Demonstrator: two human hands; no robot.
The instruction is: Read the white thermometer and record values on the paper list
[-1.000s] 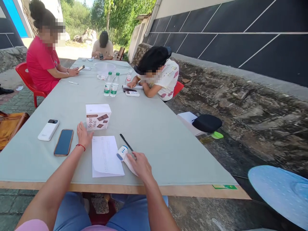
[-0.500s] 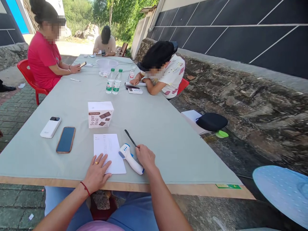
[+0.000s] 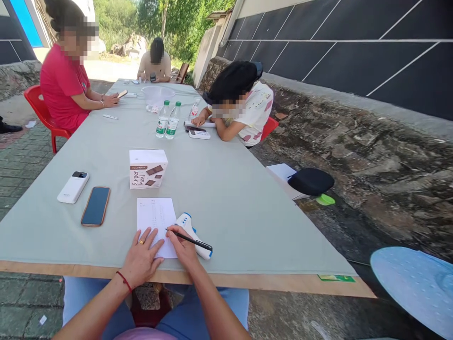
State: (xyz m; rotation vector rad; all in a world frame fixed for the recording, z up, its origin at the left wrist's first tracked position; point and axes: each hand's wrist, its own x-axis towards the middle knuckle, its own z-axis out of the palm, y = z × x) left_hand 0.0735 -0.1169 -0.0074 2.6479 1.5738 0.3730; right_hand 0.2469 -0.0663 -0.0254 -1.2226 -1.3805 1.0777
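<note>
Two bare hands, both yours, are at the paper (image 3: 155, 215) in the head view; take that paper as the clock's centre, with twelve pointing away from you. Your right hand (image 3: 182, 246), at four o'clock, pinches the pen (image 3: 193, 240) between thumb and fingers near its writing end, the tail slanting out toward four. The pen's tip is over the paper's right half; whether it touches cannot be told. Your left hand (image 3: 141, 255) lies at seven, fingers spread flat over the paper's lower left part, grasping nothing.

The pen should be light and stiff, its slim barrel perhaps a little slippery, so the best hold is close above the tip. The paper should be light, limp and quick to slide or crease; a flat hand near its lower edge suits it. At three, partly behind your right hand and the pen, lies the thermometer (image 3: 187, 224), probably hard plastic, best taken by its handle.

At twelve stands the box (image 3: 147, 170), where "Su-per Meal" can be read under a brown band that seems to say "NutriMotion". The phone (image 3: 96, 206) lies between nine and ten, screen dark. Farther off, about twelve, the bottles (image 3: 162, 123) have green-and-white labels too small to read, as are the faint columns of writing on your paper
</note>
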